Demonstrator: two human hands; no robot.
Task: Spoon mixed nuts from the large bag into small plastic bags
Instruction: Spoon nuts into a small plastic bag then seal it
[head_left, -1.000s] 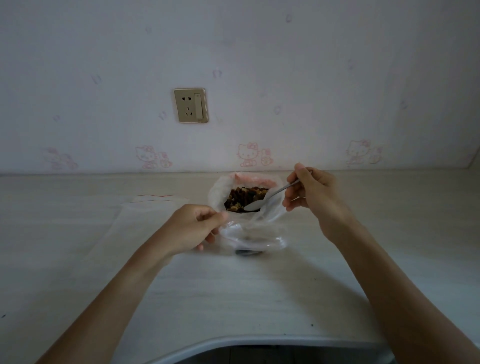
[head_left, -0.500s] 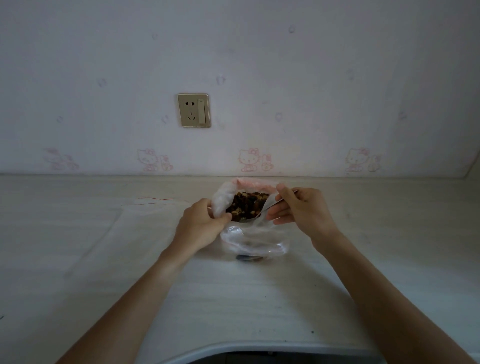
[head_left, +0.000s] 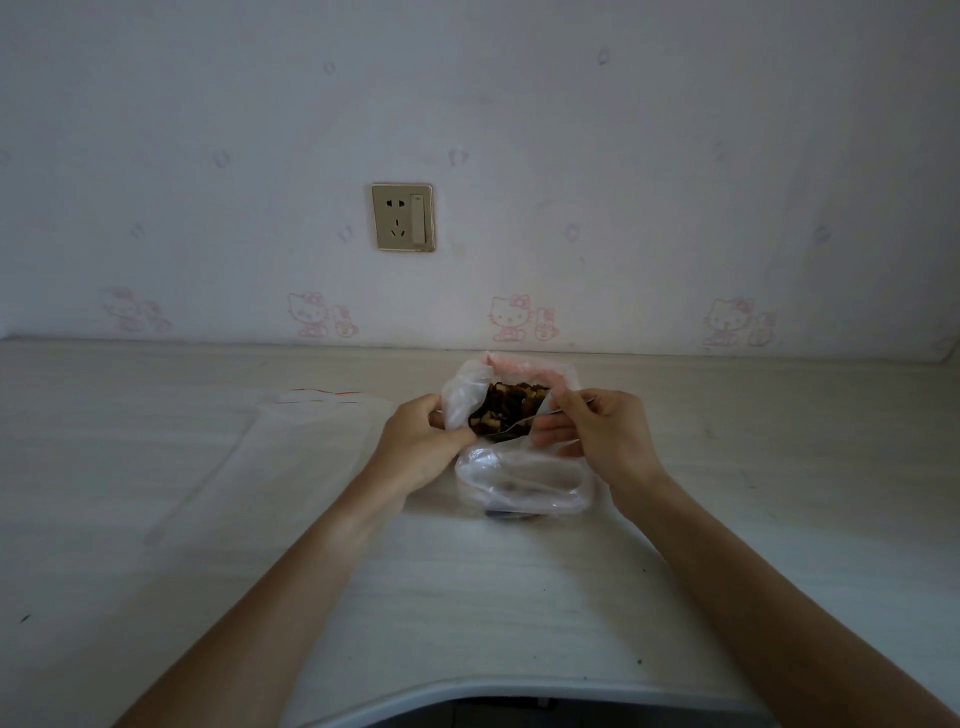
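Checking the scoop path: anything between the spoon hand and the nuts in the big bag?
Nothing visible blocks it. The left hand holds the large bag open at its left rim, the right hand grips the spoon, whose tip already reaches the mixed nuts.

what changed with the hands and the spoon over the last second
The right hand came down from above the large bag, bringing the spoon to its right rim. The left hand moved up the left rim, which it still pinches. The small bag in front and the flat bags stayed put.
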